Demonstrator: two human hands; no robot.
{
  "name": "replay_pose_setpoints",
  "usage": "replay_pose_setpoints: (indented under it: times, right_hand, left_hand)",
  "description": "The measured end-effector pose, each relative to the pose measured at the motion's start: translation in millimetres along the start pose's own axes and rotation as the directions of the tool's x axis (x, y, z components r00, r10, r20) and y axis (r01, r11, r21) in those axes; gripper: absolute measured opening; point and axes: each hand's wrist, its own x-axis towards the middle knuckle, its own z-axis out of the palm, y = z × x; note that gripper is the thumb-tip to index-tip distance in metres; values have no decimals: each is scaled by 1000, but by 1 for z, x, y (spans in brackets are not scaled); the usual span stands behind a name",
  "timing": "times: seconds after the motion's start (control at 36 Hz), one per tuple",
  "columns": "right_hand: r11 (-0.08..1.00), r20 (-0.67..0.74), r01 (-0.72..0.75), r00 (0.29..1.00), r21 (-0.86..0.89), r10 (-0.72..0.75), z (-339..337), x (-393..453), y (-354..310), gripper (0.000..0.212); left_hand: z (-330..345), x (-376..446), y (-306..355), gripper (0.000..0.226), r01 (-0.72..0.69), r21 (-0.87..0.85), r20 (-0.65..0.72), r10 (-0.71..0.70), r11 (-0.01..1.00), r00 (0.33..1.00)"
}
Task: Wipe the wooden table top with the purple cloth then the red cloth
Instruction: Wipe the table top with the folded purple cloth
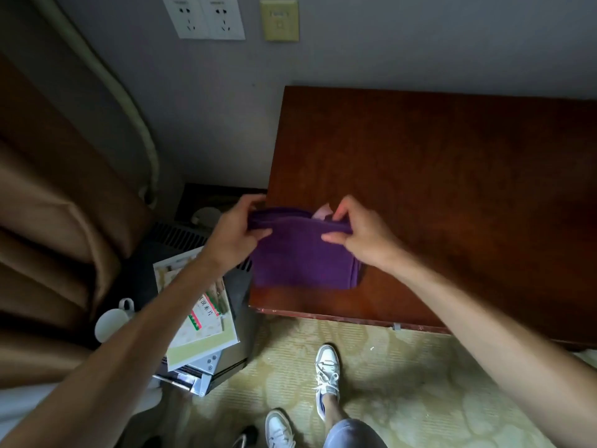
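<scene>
The purple cloth (302, 260) is pinched along its top edge by both hands, left (237, 231) and right (358, 234); below the grip, it should be pressed flat on the tabletop (452, 176).

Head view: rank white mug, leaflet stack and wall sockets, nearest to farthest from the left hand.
From the left hand, which grips the purple cloth:
1. Leaflet stack, just below it, under the forearm.
2. White mug, lower left on the floor side.
3. Wall sockets, top of frame on the wall.
</scene>
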Motion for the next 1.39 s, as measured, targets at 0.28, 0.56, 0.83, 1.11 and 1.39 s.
replay_pose_setpoints:
  times: [0.28,0.56,0.83,1.11,1.39]
  right_hand:
    - [777,-113,409,849,-478,-517,30,-17,32,35]
    - [791,-146,358,864,-496,-482,83,-13,45,43]
    - [660,63,411,873,-629,-483,136,52,33,76]
    - [409,359,690,686,-597,-633,123,18,60,86]
    - [384,435,762,625,-521,-648,43,182,57,74]
  left_hand:
    - [14,-45,-40,29,-397,430,113,388,811,915]
    - [23,-78,-84,36,-367,437,184,318,821,930]
    - [13,-48,-120,23,-56,212,-179,95,976,979]
    - [33,-32,-104,33,-210,276,-70,238,938,969]
    - [66,31,-86,29,-239,227,-279,298,944,913]
